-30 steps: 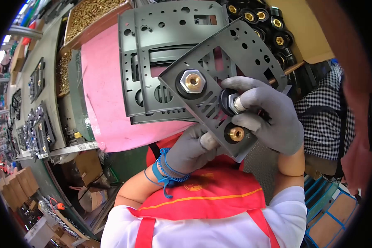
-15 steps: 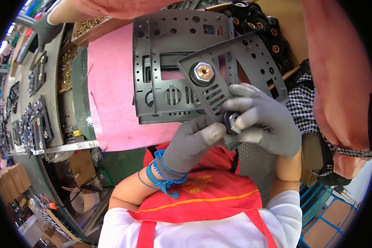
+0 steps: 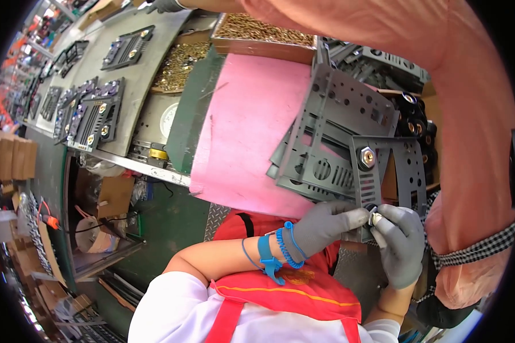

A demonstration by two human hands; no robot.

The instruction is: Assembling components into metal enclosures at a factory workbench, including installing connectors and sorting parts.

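A grey perforated metal panel (image 3: 409,157) is tilted in front of me, its near corner at my hands. One black round fitting with a silver hex nut and brass centre (image 3: 367,158) is mounted in the panel, beside its slots. My left hand (image 3: 326,228), in a grey glove with a blue coiled strap at the wrist, grips the panel's near corner, thumb pressing at a second nut. My gloved right hand (image 3: 400,243) pinches that silver hex nut (image 3: 373,216), mostly covered by fingertips. More grey panels (image 3: 340,126) lie stacked just beyond.
A pink mat (image 3: 252,126) covers the bench. Boxes of small brass parts (image 3: 263,35) stand behind it. Black fittings (image 3: 409,108) fill a carton at right. Assembled panels (image 3: 94,123) sit on the left table. A co-worker's pink sleeve (image 3: 475,114) reaches across the far side.
The view has turned left, so the bench and panels appear farther right. My right fingers have closed in on the near nut, meeting my left thumb. The co-worker's gloved hand has shifted toward the top edge.
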